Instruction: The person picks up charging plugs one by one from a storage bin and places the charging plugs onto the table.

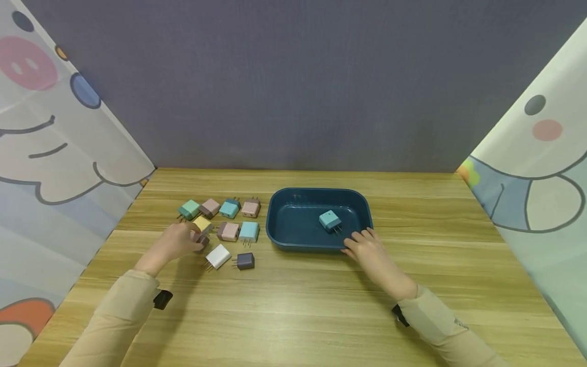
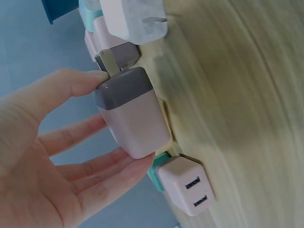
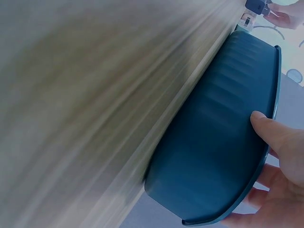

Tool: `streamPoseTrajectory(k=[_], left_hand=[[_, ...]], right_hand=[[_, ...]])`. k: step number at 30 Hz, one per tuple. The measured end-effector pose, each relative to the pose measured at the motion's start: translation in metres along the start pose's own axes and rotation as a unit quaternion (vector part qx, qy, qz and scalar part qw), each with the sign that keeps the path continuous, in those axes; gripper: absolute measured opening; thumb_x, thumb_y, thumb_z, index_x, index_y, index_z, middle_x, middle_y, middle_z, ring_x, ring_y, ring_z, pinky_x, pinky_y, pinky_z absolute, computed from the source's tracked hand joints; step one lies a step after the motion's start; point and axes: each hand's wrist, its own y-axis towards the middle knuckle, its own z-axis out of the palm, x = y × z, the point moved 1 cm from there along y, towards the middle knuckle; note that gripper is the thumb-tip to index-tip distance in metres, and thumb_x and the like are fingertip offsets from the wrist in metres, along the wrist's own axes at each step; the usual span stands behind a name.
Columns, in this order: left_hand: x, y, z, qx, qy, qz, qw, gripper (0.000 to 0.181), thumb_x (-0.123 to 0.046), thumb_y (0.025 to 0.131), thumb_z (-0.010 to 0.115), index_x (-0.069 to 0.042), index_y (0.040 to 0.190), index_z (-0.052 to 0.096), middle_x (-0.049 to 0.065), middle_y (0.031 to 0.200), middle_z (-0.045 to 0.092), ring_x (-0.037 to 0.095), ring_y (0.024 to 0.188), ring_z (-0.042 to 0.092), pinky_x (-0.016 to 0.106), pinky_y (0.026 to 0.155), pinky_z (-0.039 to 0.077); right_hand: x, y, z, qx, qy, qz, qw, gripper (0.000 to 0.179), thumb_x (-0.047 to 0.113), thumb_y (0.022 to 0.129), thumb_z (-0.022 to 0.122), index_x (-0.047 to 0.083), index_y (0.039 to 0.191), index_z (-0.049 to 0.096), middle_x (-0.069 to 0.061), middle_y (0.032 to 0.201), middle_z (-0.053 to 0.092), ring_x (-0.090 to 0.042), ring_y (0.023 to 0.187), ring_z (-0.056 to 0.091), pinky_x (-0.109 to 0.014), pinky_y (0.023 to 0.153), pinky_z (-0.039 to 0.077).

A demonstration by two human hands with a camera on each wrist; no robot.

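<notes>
My left hand (image 1: 173, 243) pinches a pink charger plug (image 2: 134, 116) with a brown prong end between thumb and fingertips. The thumb presses near its metal prongs in the left wrist view. Around that hand lie a yellow plug (image 1: 203, 223), a white plug (image 1: 218, 256) and a green plug (image 1: 189, 209). On the right, my right hand (image 1: 372, 261) grips the dark blue tray (image 1: 291, 219) at its near right corner. Its thumb lies against the outer wall, with the other fingers over the rim. A light blue plug (image 1: 329, 220) lies inside the tray.
More plugs lie left of the tray, among them a dark plug (image 1: 245, 261), a light blue one (image 1: 249, 231) and a pink one (image 1: 250, 207). A grey panel (image 1: 302, 92) backs the wooden table (image 1: 293, 316); cartoon-printed sheets flank both sides.
</notes>
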Motion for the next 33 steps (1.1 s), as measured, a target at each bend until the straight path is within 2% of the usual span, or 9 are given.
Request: streamPoseTrajectory(k=[6, 10, 12, 16, 19, 33], left_hand=[[0.009, 0.0, 0.004, 0.001, 0.003, -0.006, 1.0, 0.033, -0.011, 0.072, 0.067, 0.012, 0.094, 0.059, 0.006, 0.066, 0.052, 0.014, 0.055, 0.041, 0.026, 0.048, 0.035], [0.013, 0.0, 0.007, 0.012, -0.007, -0.018, 0.9997, 0.035, -0.011, 0.073, 0.067, 0.013, 0.097, 0.058, 0.004, 0.061, 0.047, 0.013, 0.05, 0.038, 0.026, 0.045, 0.033], [0.015, 0.0, 0.007, 0.013, -0.005, -0.02, 0.9997, 0.035, -0.011, 0.073, 0.068, 0.013, 0.097, 0.059, 0.006, 0.063, 0.049, 0.014, 0.052, 0.038, 0.026, 0.047, 0.034], [0.019, 0.0, 0.008, 0.017, 0.002, -0.026, 0.9995, 0.036, -0.012, 0.072, 0.069, 0.012, 0.097, 0.059, 0.02, 0.083, 0.057, 0.019, 0.062, 0.045, 0.031, 0.053, 0.04], [0.021, 0.0, 0.01, 0.028, 0.002, -0.035, 0.999, 0.036, -0.012, 0.072, 0.068, 0.012, 0.098, 0.058, 0.024, 0.091, 0.059, 0.021, 0.064, 0.047, 0.033, 0.056, 0.042], [0.021, 0.001, 0.009, 0.048, -0.004, -0.047, 0.9977, 0.037, -0.013, 0.075, 0.066, 0.013, 0.1, 0.056, 0.01, 0.074, 0.057, 0.016, 0.056, 0.045, 0.029, 0.05, 0.039]], right_hand=[[0.0, 0.0, 0.0, 0.004, -0.001, 0.003, 1.0, 0.013, 0.016, 0.073, 0.071, 0.012, 0.072, 0.059, -0.001, 0.07, 0.05, -0.02, 0.067, 0.045, -0.049, 0.081, 0.043], [0.0, 0.0, 0.0, 0.001, -0.002, 0.002, 1.0, 0.013, 0.016, 0.073, 0.071, 0.011, 0.072, 0.059, -0.001, 0.07, 0.05, -0.02, 0.067, 0.045, -0.049, 0.081, 0.043], [0.0, -0.001, 0.0, -0.002, -0.003, 0.0, 1.0, 0.013, 0.016, 0.073, 0.071, 0.011, 0.072, 0.058, -0.001, 0.07, 0.05, -0.02, 0.066, 0.045, -0.049, 0.081, 0.043], [0.0, -0.001, 0.0, -0.007, -0.004, -0.003, 1.0, 0.014, 0.016, 0.073, 0.071, 0.011, 0.071, 0.058, -0.001, 0.069, 0.049, -0.019, 0.065, 0.043, -0.048, 0.079, 0.044], [0.0, -0.001, 0.001, -0.009, -0.004, -0.004, 0.9999, 0.015, 0.016, 0.073, 0.071, 0.011, 0.071, 0.057, -0.001, 0.068, 0.049, -0.019, 0.064, 0.043, -0.047, 0.078, 0.044], [-0.001, -0.002, 0.001, -0.004, 0.003, -0.004, 1.0, 0.012, 0.016, 0.075, 0.069, 0.012, 0.073, 0.058, 0.0, 0.07, 0.049, -0.018, 0.066, 0.042, -0.048, 0.08, 0.043]])
